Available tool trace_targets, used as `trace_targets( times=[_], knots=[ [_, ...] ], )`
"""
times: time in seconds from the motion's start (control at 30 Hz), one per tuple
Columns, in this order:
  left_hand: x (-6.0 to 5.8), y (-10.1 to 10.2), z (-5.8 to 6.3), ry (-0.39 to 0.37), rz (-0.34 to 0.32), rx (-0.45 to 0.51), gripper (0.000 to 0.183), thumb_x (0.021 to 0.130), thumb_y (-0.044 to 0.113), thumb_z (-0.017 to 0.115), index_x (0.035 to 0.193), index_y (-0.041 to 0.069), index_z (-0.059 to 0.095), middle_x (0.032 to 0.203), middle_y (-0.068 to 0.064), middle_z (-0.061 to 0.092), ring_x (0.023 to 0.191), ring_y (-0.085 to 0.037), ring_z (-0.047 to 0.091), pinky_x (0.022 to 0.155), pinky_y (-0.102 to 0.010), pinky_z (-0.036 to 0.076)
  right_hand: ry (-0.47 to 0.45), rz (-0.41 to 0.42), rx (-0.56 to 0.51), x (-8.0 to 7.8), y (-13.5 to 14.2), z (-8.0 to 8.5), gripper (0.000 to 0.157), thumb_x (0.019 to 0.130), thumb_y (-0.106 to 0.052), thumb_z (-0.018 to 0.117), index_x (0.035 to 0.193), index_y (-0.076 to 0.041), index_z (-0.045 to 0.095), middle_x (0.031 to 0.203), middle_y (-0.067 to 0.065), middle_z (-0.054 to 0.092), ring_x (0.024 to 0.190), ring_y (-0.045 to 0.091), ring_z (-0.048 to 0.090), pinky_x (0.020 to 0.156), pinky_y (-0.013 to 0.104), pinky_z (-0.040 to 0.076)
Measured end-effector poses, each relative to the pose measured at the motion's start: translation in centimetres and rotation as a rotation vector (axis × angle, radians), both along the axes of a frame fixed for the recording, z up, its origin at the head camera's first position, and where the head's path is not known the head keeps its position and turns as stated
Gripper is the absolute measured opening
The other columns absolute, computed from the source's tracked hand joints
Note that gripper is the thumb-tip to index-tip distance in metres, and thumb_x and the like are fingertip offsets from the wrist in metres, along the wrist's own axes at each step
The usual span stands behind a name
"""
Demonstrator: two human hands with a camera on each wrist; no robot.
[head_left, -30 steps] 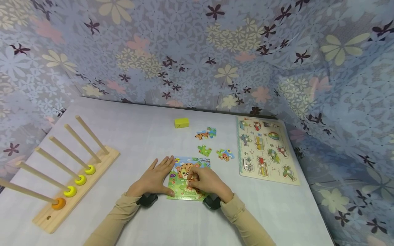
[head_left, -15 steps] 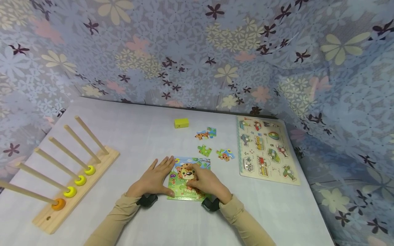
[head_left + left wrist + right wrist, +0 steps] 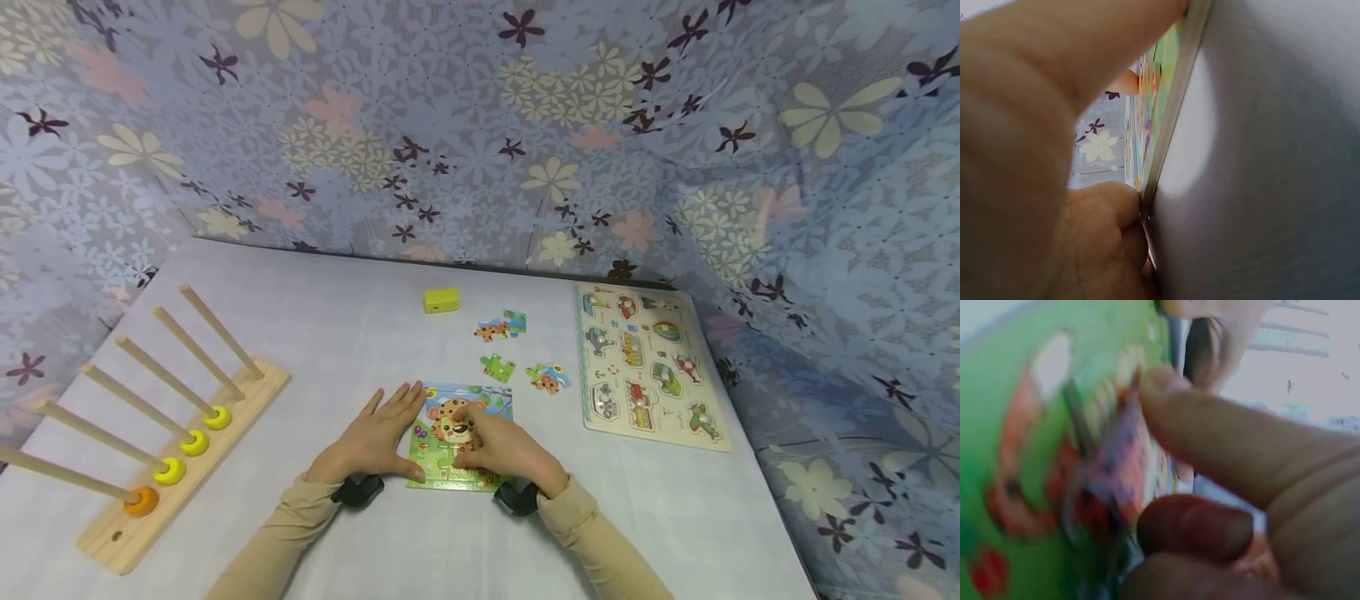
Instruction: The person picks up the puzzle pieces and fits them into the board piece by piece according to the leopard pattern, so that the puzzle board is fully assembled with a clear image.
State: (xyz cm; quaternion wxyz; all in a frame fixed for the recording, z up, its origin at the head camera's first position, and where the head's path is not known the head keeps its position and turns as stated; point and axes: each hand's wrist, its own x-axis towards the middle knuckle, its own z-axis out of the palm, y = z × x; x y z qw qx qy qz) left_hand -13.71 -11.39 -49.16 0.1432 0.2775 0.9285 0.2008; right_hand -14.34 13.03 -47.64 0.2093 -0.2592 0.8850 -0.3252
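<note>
It seemed a play corner: a peg stand stood left of the left hand, a picture board right of the right hand, flowered cloth beyond.

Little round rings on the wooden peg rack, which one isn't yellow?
The round orange ring, closest to the near end of the pale wooden peg rack; the other three round rings are yellow.
</note>
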Motion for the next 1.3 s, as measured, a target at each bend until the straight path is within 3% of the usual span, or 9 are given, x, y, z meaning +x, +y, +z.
trace_targets(
  times=[0.1, 0.2, 0.37, 0.6, 0.67, 0.77, 0.87, 1.07, 1.3],
  knots=[
    [0.0, 0.0, 0.1, 0.001, 0.001, 0.010, 0.122, 0.067, 0.061, 0.077, 0.154, 0.000, 0.017, 0.162, -0.016, 0.012, 0.151, -0.036, 0.011, 0.121, -0.059, 0.006, 0.037, -0.103, -0.077, -1.3, 0.8, 0.4, 0.038, 0.090, -0.023, 0.069, 0.123, -0.006, 0.060, 0.067, -0.002, 0.057, 0.055, 0.007, 0.051, 0.051, 0.022, 0.042],
    [0.1, 0.0, 0.2, 0.001, 0.009, 0.006, 0.122, 0.067, 0.060, 0.078, 0.154, 0.000, 0.017, 0.162, -0.016, 0.012, 0.151, -0.035, 0.011, 0.121, -0.059, 0.005, 0.170, -0.289, -0.094, -3.2, 1.7, 0.6, 0.036, 0.089, -0.019, 0.071, 0.122, -0.007, 0.063, 0.087, 0.005, 0.063, 0.073, 0.016, 0.060, 0.062, 0.028, 0.049],
    [0.4, 0.3, 0.0, -0.008, 0.002, 0.021, 0.123, 0.066, 0.060, 0.078, 0.153, -0.002, 0.018, 0.162, -0.018, 0.013, 0.150, -0.037, 0.012, 0.121, -0.060, 0.005, 0.235, -0.457, 0.030, -5.3, 2.5, 0.3, 0.053, 0.084, -0.016, 0.076, 0.132, -0.007, 0.057, 0.124, 0.018, 0.057, 0.108, 0.033, 0.058, 0.088, 0.046, 0.052],
    [0.3, 0.3, -0.4, 0.009, 0.012, 0.011, 0.123, 0.066, 0.062, 0.077, 0.153, -0.001, 0.017, 0.162, -0.016, 0.012, 0.151, -0.035, 0.012, 0.121, -0.059, 0.005, 0.209, -0.480, 0.033, -5.9, 2.3, -0.4, 0.049, 0.086, -0.010, 0.072, 0.133, -0.011, 0.057, 0.117, 0.014, 0.061, 0.084, 0.024, 0.060, 0.064, 0.032, 0.050],
    [0.2, 0.3, -0.4, 0.011, 0.013, 0.007, 0.123, 0.066, 0.062, 0.077, 0.153, 0.000, 0.017, 0.162, -0.016, 0.012, 0.151, -0.035, 0.011, 0.121, -0.058, 0.005, 0.221, -0.474, 0.028, -5.9, 2.3, -0.4, 0.049, 0.086, -0.009, 0.071, 0.133, -0.010, 0.057, 0.119, 0.016, 0.061, 0.088, 0.026, 0.061, 0.067, 0.035, 0.052],
    [0.1, 0.3, -0.4, 0.008, 0.014, 0.003, 0.123, 0.066, 0.062, 0.077, 0.154, 0.000, 0.017, 0.162, -0.015, 0.012, 0.151, -0.034, 0.011, 0.121, -0.058, 0.005, 0.249, -0.439, 0.021, -6.1, 2.4, -0.5, 0.050, 0.087, -0.009, 0.070, 0.135, -0.011, 0.056, 0.131, 0.017, 0.057, 0.114, 0.036, 0.058, 0.088, 0.048, 0.053],
    [0.2, 0.2, -0.3, 0.002, 0.014, 0.005, 0.123, 0.066, 0.062, 0.077, 0.153, 0.000, 0.018, 0.162, -0.016, 0.012, 0.151, -0.035, 0.011, 0.121, -0.058, 0.005, 0.262, -0.376, -0.009, -6.4, 2.4, -0.9, 0.053, 0.088, -0.005, 0.067, 0.139, -0.011, 0.052, 0.141, 0.017, 0.050, 0.123, 0.037, 0.052, 0.090, 0.049, 0.051],
    [0.3, 0.2, -0.1, 0.005, 0.013, 0.017, 0.123, 0.065, 0.060, 0.078, 0.153, -0.001, 0.017, 0.162, -0.016, 0.013, 0.151, -0.035, 0.012, 0.121, -0.059, 0.005, 0.232, -0.315, -0.059, -6.8, 2.6, -1.4, 0.058, 0.090, 0.001, 0.061, 0.144, -0.013, 0.047, 0.134, 0.014, 0.054, 0.113, 0.030, 0.057, 0.078, 0.038, 0.049],
    [0.3, 0.1, 0.2, 0.009, 0.005, 0.021, 0.122, 0.064, 0.059, 0.080, 0.153, 0.001, 0.020, 0.162, -0.016, 0.015, 0.150, -0.037, 0.013, 0.120, -0.061, 0.006, 0.209, -0.360, -0.047, -7.1, 2.9, -0.9, 0.060, 0.085, 0.000, 0.068, 0.141, -0.012, 0.050, 0.123, 0.017, 0.060, 0.097, 0.028, 0.058, 0.073, 0.036, 0.048]
  ],
)
